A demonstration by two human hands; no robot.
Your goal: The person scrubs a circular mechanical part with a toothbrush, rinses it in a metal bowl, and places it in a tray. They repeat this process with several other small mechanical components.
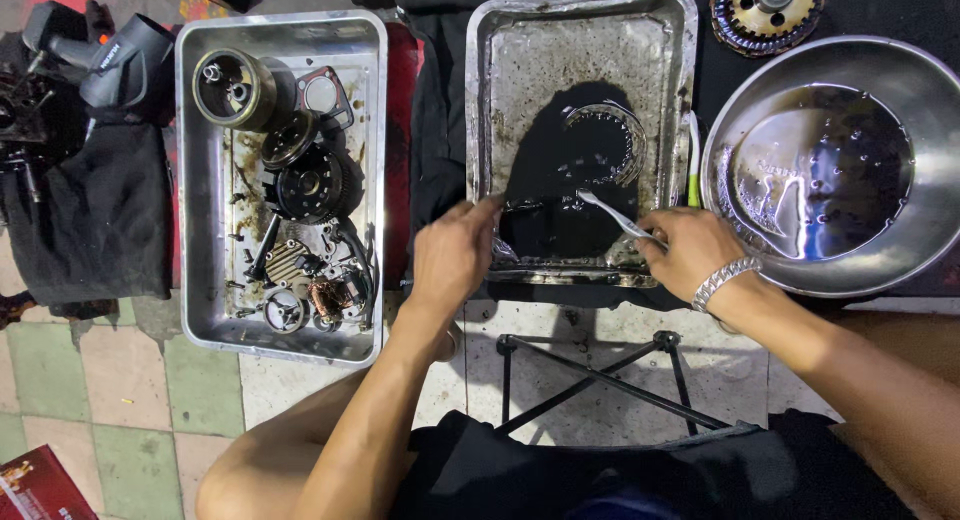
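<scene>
— Knees first, what's closest to you?
— Dark shorts [560, 475] on my lap, and just past them a black folding stand [600, 375] on the pale green and cream floor tiles [110, 380]. Down at the left corner lies a red printed carton [35, 485], flat, rectangular.

— And the big things ahead?
— Biggest is the round steel basin [905, 250] on my right, dark liquid pooled in it. Next, two metal trays: the middle tray [480, 110] holds a black oily pool; the left tray [200, 180] is packed with clutch parts and gears. A black cloth [95, 215] lies left of that.

— Your hands?
— My left hand [452, 255] rests at the middle tray's near left edge, fingers loosely together, tips touching the oil; clamped on nothing that I can see. My right hand [690, 248], steel bracelet [725, 280] at the wrist, is closed on a toothbrush [612, 214], its head over the black pool.

— Smallest?
— A green-handled brush [692, 160] lying along the tray's right rim.
</scene>
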